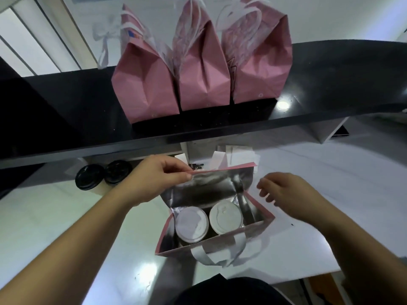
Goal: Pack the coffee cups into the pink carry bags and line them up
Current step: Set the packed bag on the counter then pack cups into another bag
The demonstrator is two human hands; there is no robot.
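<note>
Left hand (pixel 154 179) pinches far rim of open pink bag (pixel 211 238) near desk (pixel 66 227) front edge; right hand (pixel 288 194) loose, grasping nothing, beside it; two white-lidded cups (pixel 191 224) inside; three filled bags (pixel 202 71) abreast on black shelf (pixel 330 84).

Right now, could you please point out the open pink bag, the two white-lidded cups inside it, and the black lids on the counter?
open pink bag (pixel 220 235): head view, near rim.
white-lidded cups (pixel 191 224): head view, left cup's lid.
black lids (pixel 89 177): head view, top of the left lid.
</note>
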